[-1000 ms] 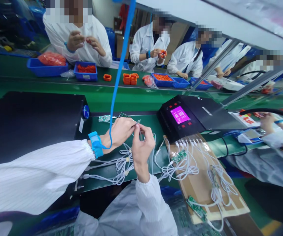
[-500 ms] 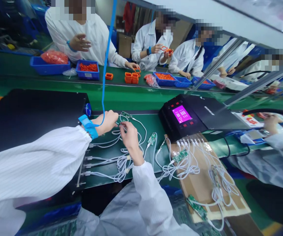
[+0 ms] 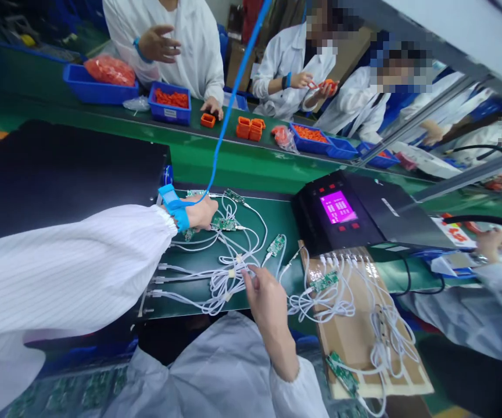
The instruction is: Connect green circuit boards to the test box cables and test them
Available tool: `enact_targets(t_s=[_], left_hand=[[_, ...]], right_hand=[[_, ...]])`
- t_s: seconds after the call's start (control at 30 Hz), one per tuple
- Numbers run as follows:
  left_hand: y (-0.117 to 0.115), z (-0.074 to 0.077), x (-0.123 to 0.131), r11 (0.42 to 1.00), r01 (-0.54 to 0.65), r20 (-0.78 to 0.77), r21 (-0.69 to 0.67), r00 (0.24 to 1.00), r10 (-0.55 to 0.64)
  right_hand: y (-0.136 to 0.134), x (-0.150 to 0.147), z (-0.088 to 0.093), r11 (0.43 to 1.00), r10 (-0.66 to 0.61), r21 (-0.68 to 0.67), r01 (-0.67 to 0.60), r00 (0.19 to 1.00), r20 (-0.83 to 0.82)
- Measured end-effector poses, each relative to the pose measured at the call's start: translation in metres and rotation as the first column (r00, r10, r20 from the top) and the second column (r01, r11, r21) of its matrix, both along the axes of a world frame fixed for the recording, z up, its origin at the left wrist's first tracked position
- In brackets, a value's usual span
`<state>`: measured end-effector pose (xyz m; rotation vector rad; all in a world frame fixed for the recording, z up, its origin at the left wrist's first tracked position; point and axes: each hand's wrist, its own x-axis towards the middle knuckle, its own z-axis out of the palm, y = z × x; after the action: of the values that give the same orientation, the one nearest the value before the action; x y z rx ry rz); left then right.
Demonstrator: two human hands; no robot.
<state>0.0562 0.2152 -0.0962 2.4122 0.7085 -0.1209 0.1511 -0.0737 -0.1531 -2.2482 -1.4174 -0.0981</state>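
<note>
My left hand (image 3: 199, 212) reaches across the green bench with a blue wrist strap (image 3: 173, 204) on its wrist. Its fingers curl round a small green circuit board (image 3: 223, 223) tied to a white cable. My right hand (image 3: 266, 296) rests lower down, its fingertips on the bundle of white cables (image 3: 225, 280). More green boards lie near the hands, one (image 3: 276, 244) to the right of the cables and one (image 3: 235, 195) farther back.
A black tester with a pink screen (image 3: 338, 208) stands to the right, its white leads running over a cardboard sheet (image 3: 355, 334). A large black box (image 3: 59, 168) fills the left. Across the conveyor, other people in white coats handle orange parts beside blue bins (image 3: 170, 105).
My left hand has lowered from in front of me onto the bench at the board. My right hand let go near it and drew back down to the cable bundle.
</note>
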Motion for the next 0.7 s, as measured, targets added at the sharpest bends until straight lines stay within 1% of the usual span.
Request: enact_targets(t_s=[0.1, 0.17, 0.23, 0.3, 0.33, 0.4, 0.47, 0.53, 0.57, 0.63, 0.7], left_hand=[[-0.013, 0.018, 0.003, 0.995, 0.088, -0.186, 0.052, 0.98, -0.076], [-0.024, 0.034, 0.005, 0.995, 0.095, -0.265, 0.022, 0.96, -0.085], [-0.035, 0.047, 0.006, 0.997, 0.016, -0.255, -0.069, 0.966, -0.033], [-0.042, 0.055, 0.009, 0.982, -0.077, -0.21, -0.175, 0.977, 0.039], [-0.042, 0.056, 0.01, 0.971, -0.11, -0.183, -0.21, 0.981, 0.071], [-0.04, 0.055, 0.012, 0.963, -0.144, -0.117, -0.226, 0.986, 0.12], [-0.036, 0.051, 0.015, 0.96, -0.181, -0.051, -0.215, 0.983, 0.174], [-0.031, 0.047, 0.018, 0.946, -0.225, 0.027, -0.234, 0.971, 0.238], [-0.03, 0.046, 0.019, 0.934, -0.243, 0.066, -0.263, 0.961, 0.269], [-0.029, 0.046, 0.021, 0.907, -0.244, 0.139, -0.342, 0.942, 0.306], [-0.031, 0.048, 0.022, 0.888, -0.208, 0.194, -0.41, 0.931, 0.308]], right_hand=[[0.02, -0.013, -0.008, 0.995, -0.049, -0.085, 0.052, 0.998, 0.038], [0.038, -0.018, -0.006, 0.979, -0.082, -0.184, 0.086, 0.996, 0.034], [0.052, -0.02, 0.0, 0.952, -0.106, -0.288, 0.107, 0.994, 0.02], [0.061, -0.02, 0.005, 0.925, -0.117, -0.363, 0.11, 0.993, 0.004], [0.063, -0.019, 0.007, 0.917, -0.116, -0.385, 0.107, 0.993, -0.001], [0.063, -0.018, 0.009, 0.919, -0.087, -0.388, 0.076, 0.996, -0.011], [0.057, -0.016, 0.011, 0.946, -0.017, -0.325, 0.008, 1.0, -0.025], [0.048, -0.014, 0.014, 0.978, 0.089, -0.186, -0.099, 0.994, -0.059], [0.042, -0.013, 0.015, 0.983, 0.149, -0.094, -0.158, 0.984, -0.093], [0.033, -0.012, 0.019, 0.962, 0.27, 0.101, -0.254, 0.938, -0.217], [0.024, -0.012, 0.022, 0.926, 0.362, 0.26, -0.274, 0.839, -0.407]])
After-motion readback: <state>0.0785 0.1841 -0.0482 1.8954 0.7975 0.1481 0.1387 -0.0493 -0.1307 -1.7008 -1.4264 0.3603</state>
